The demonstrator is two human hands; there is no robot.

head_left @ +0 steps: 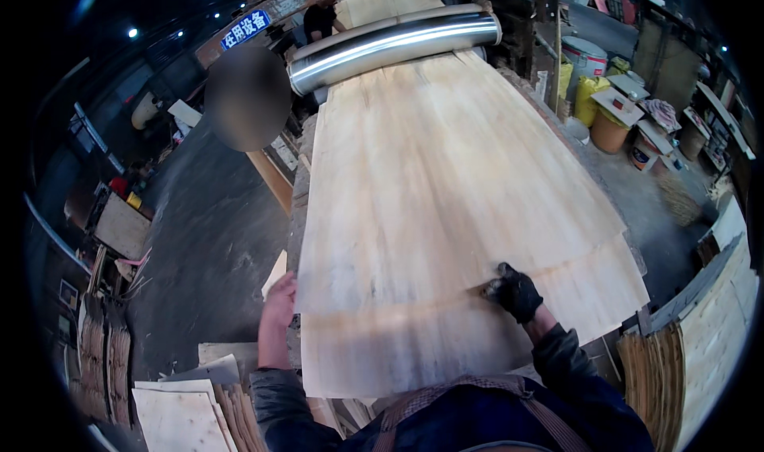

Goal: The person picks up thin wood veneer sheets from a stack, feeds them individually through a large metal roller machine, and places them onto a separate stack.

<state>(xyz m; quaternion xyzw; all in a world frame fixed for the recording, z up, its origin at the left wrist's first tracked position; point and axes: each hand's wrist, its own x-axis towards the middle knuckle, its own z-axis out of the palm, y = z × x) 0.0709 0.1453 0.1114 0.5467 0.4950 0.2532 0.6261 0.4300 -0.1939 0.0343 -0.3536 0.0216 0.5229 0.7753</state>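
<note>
A long pale wood veneer sheet (446, 165) stretches away from me toward a shiny metal roller (398, 46). Across its near part lies another veneer piece (382, 356), overlapping along a brownish line. My left hand (278, 302), bare, is at the sheet's left edge; its fingers are blurred and partly hidden. Beside that hand a small pale veneer scrap (275, 272) shows, and I cannot tell whether it is held. My right hand (516, 294), in a black glove, rests over the overlap line with its fingers curled in; what they grip, if anything, is hidden.
Veneer stacks stand at the lower left (179, 412) and lower right (652, 380). Another person with a blurred head (248, 102) is left of the roller. Buckets (609, 130) and a yellow bag (587, 100) stand at right. A blue sign (246, 29) hangs at the back.
</note>
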